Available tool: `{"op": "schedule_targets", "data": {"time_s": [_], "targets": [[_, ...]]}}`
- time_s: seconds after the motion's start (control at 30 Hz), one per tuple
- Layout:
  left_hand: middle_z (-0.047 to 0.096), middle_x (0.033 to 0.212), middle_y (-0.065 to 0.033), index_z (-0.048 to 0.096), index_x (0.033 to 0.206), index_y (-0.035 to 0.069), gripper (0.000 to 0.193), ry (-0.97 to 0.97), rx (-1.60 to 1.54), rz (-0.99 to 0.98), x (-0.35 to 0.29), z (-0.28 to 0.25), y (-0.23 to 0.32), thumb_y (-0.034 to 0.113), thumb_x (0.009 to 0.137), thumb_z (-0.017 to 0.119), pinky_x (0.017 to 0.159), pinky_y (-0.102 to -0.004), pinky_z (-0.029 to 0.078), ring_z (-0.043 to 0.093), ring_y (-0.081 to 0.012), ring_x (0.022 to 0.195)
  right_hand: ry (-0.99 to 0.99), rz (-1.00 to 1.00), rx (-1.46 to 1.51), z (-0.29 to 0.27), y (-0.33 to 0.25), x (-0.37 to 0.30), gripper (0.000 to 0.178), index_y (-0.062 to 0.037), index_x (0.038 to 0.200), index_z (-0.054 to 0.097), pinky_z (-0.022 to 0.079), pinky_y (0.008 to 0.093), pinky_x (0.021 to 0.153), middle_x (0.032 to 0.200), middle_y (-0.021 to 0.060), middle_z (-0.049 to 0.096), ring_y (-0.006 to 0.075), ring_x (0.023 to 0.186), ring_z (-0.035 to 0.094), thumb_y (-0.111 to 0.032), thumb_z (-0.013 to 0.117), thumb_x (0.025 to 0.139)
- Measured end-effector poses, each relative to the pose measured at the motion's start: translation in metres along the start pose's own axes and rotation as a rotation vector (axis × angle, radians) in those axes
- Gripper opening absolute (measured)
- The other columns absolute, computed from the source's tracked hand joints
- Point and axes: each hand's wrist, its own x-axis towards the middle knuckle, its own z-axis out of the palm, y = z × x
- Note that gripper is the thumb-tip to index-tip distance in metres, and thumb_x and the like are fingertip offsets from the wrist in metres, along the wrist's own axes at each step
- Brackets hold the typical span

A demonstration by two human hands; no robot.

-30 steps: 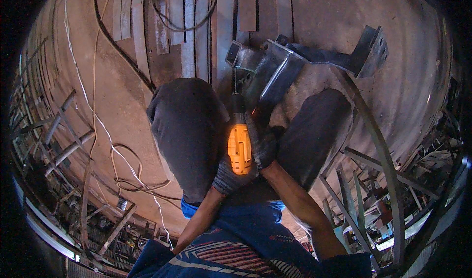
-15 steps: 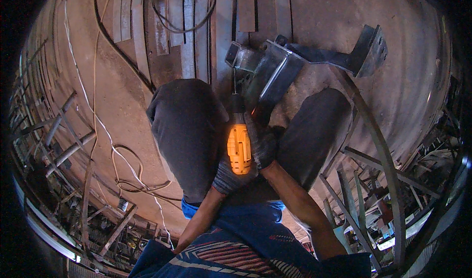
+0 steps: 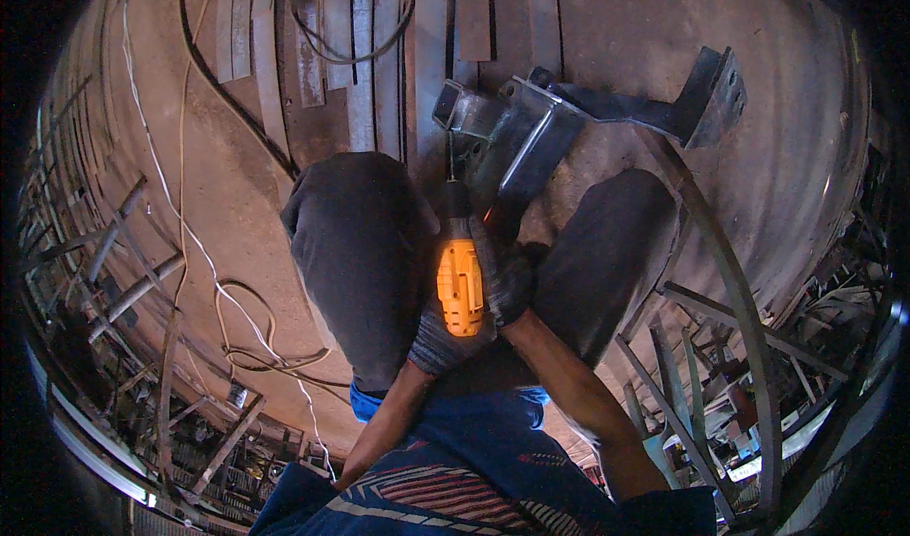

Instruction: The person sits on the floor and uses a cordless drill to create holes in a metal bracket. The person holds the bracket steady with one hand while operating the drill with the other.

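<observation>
A yellow and black power drill (image 3: 461,290) is held between my thighs, pointing away from me. Its thin bit runs forward to a dark welded metal bracket (image 3: 533,147), against the left side of its upright plate; the exact contact point is hard to see. My left hand (image 3: 444,344), in a dark grey knit glove, is closed around the drill's rear and grip, its fingers mostly hidden under the body. Along the drill's right side lies my gloved right hand (image 3: 507,285), closed against the body near the front, with some fingers hidden.
Long flat steel bars (image 3: 363,72) lie ahead on the brown floor. A dark cable (image 3: 227,95) and a thin white cord (image 3: 175,204) run along the left. At the right, a curved metal strip (image 3: 725,252) leans beside stacked scrap; a metal rack (image 3: 133,299) stands left.
</observation>
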Motion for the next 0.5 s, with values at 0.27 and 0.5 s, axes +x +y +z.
{"op": "schedule_targets", "data": {"time_s": [0.27,0.5], "targets": [[0.054,0.105,-0.0092,0.047,0.110,0.009,0.050,-0.008,-0.090,-0.044,0.0014,-0.0027,0.0039,0.027,0.068,0.065,0.089,-0.0360,0.039,0.050,-0.0257,0.098,0.012,-0.019,-0.010,0.0006,0.0028,-0.0009,0.038,-0.0044,0.124,0.038,0.034,0.0343,0.093,0.123,0.0116,0.044,0.0233,0.109,0.045,-0.021,0.039,0.090],[0.053,0.105,-0.0084,0.046,0.112,0.009,0.051,-0.034,-0.097,-0.047,0.0014,-0.0030,0.0039,0.028,0.069,0.065,0.090,-0.0358,0.039,0.050,-0.0258,0.099,0.019,-0.025,-0.020,-0.0006,0.0037,-0.0004,0.038,-0.0047,0.124,0.037,0.033,0.0342,0.094,0.124,0.0116,0.043,0.0232,0.110,0.044,-0.020,0.038,0.090]]}}
